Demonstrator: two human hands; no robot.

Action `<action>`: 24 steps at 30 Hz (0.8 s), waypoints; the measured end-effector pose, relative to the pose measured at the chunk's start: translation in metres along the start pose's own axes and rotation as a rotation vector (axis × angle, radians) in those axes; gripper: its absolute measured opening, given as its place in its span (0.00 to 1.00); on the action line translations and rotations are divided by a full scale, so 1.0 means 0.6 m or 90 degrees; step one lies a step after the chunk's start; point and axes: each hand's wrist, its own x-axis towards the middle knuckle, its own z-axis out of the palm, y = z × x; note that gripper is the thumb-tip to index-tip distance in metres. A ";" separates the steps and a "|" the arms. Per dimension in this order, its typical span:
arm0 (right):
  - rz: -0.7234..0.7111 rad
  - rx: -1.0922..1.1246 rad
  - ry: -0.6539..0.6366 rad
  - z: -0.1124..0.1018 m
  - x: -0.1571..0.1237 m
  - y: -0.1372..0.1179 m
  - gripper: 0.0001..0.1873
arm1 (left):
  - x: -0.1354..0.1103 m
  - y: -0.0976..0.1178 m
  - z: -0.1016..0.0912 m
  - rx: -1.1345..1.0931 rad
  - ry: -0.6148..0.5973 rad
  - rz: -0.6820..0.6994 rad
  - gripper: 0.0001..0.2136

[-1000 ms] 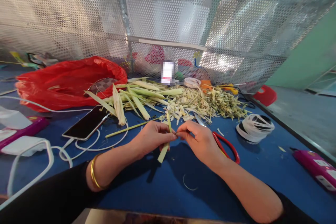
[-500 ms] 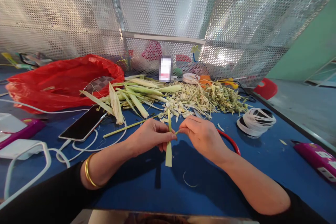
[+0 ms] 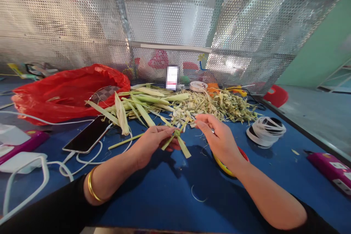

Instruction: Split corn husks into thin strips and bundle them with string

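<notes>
Just left of the middle, my left hand pinches pale green leaf strips that cross at a small knot, with ends pointing out several ways. My right hand hovers to the right of the knot, apart from it. Its thumb and fingers are drawn together toward the left; whatever may be between the tips is too small to make out. Beneath my right wrist, a curved red and yellow handle partly shows on the blue table.
Behind my hands lie pale husk leaves and a heap of dry shreds. On the left are a red plastic bag, a phone and white cables. A spool of white ribbon and a purple power strip are on the right.
The strips now cross in a knot with spread ends; before, one strip stood upright with another across it. My right hand has let go and moved up and right. The yellow handle part now shows.
</notes>
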 end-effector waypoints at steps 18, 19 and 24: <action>-0.115 -0.239 -0.218 0.026 -0.027 -0.028 0.16 | 0.000 -0.005 -0.005 -0.024 0.006 -0.034 0.19; -0.122 -0.242 -0.221 0.025 -0.027 -0.029 0.15 | 0.001 -0.006 -0.005 -0.030 -0.005 -0.031 0.17; -0.149 -0.277 -0.225 0.021 -0.026 -0.026 0.14 | 0.004 -0.017 0.001 -0.068 0.018 -0.024 0.11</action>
